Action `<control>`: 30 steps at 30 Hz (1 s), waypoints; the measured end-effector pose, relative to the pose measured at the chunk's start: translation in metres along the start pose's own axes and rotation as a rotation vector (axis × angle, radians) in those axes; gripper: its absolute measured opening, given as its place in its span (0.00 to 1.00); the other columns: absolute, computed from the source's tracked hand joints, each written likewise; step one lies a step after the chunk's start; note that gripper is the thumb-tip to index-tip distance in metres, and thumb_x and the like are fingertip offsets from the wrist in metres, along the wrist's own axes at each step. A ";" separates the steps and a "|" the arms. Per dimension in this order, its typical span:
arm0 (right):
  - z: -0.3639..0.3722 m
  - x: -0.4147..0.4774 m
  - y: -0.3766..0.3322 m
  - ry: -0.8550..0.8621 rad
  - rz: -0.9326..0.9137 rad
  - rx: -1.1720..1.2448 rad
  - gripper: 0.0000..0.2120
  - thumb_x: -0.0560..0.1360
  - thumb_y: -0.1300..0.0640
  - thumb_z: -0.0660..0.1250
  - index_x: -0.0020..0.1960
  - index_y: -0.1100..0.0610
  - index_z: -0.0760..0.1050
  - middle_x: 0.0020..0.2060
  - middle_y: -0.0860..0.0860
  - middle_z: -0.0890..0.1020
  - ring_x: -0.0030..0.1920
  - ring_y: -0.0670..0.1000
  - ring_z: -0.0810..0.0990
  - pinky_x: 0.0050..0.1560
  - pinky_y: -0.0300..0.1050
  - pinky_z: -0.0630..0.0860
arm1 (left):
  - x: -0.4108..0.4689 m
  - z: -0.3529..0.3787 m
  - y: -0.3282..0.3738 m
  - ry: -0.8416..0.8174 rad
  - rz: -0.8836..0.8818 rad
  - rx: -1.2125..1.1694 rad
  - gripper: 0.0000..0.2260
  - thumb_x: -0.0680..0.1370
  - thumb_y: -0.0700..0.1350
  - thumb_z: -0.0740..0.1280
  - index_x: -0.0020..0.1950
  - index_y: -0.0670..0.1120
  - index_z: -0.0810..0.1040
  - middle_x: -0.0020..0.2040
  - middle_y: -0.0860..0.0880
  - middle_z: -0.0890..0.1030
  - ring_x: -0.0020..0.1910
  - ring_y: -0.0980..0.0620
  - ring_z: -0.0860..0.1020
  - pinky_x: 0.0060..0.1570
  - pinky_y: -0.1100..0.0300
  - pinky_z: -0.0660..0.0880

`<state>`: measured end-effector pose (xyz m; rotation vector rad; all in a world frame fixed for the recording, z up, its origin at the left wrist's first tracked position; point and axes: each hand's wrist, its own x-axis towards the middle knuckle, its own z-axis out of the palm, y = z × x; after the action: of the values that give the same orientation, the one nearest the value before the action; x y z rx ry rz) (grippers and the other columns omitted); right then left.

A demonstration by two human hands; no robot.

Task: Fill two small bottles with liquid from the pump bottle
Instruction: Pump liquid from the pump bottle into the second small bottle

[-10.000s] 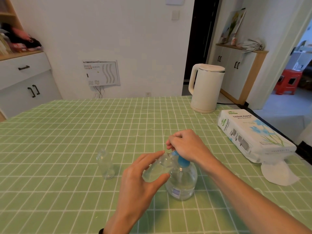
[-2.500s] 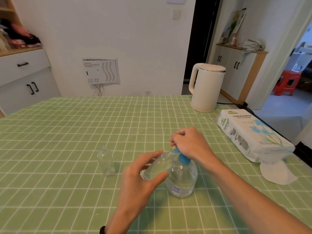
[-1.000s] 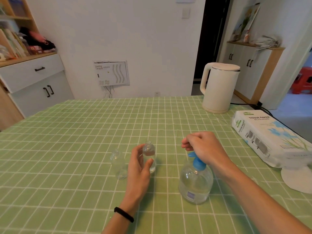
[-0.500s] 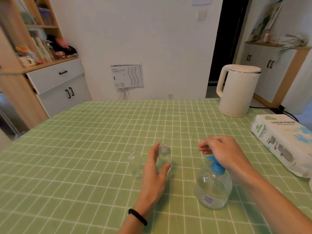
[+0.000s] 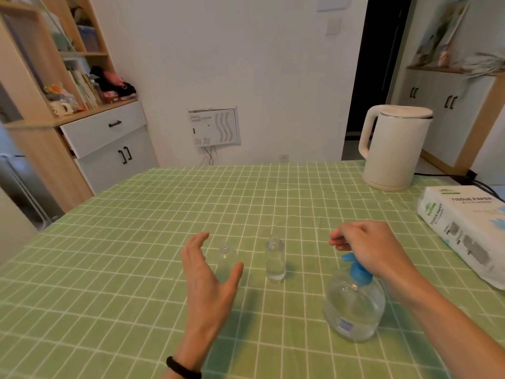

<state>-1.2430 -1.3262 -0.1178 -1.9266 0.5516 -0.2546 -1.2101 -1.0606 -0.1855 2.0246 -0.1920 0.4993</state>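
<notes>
Two small clear bottles stand upright on the green checked tablecloth (image 5: 136, 269). The right small bottle (image 5: 275, 262) holds clear liquid and stands alone. My left hand (image 5: 210, 274) is open, its fingers and thumb spread around the left small bottle (image 5: 225, 254) without gripping it; the palm hides that bottle's lower part. The round clear pump bottle (image 5: 354, 305) with a blue pump head stands to the right. My right hand (image 5: 366, 250) rests on the pump head, fingers curled over it.
A white electric kettle (image 5: 393, 146) stands at the table's far right, its cord trailing off. A white tissue paper pack (image 5: 464, 228) lies along the right edge. Wooden shelves and white cabinets stand beyond the table at left.
My left hand stood the filled small bottle upright on the table, let it go, and moved left to the other small bottle. My right hand stayed on the pump head. The view swung left.
</notes>
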 end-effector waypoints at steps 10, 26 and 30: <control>-0.002 -0.007 -0.004 0.005 0.025 -0.017 0.14 0.81 0.56 0.67 0.42 0.54 0.89 0.39 0.45 0.90 0.42 0.47 0.90 0.63 0.56 0.84 | 0.001 0.009 -0.023 -0.136 -0.133 -0.135 0.25 0.75 0.38 0.76 0.67 0.49 0.68 0.63 0.51 0.78 0.62 0.51 0.80 0.67 0.43 0.78; 0.000 -0.007 -0.006 0.040 0.013 -0.114 0.14 0.79 0.56 0.66 0.43 0.60 0.88 0.41 0.53 0.91 0.51 0.58 0.89 0.62 0.63 0.83 | -0.033 0.037 0.063 -0.396 0.268 -0.213 0.23 0.70 0.40 0.82 0.62 0.55 0.82 0.55 0.61 0.85 0.59 0.58 0.82 0.59 0.73 0.71; 0.002 -0.006 -0.005 0.040 0.012 -0.135 0.15 0.79 0.56 0.66 0.42 0.59 0.88 0.42 0.55 0.91 0.51 0.59 0.89 0.62 0.63 0.83 | -0.033 0.040 0.065 -0.391 0.271 -0.213 0.23 0.70 0.41 0.81 0.62 0.55 0.83 0.55 0.60 0.85 0.59 0.57 0.82 0.58 0.73 0.71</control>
<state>-1.2455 -1.3199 -0.1137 -2.0520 0.6201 -0.2537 -1.2513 -1.1292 -0.1640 1.8771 -0.7343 0.2297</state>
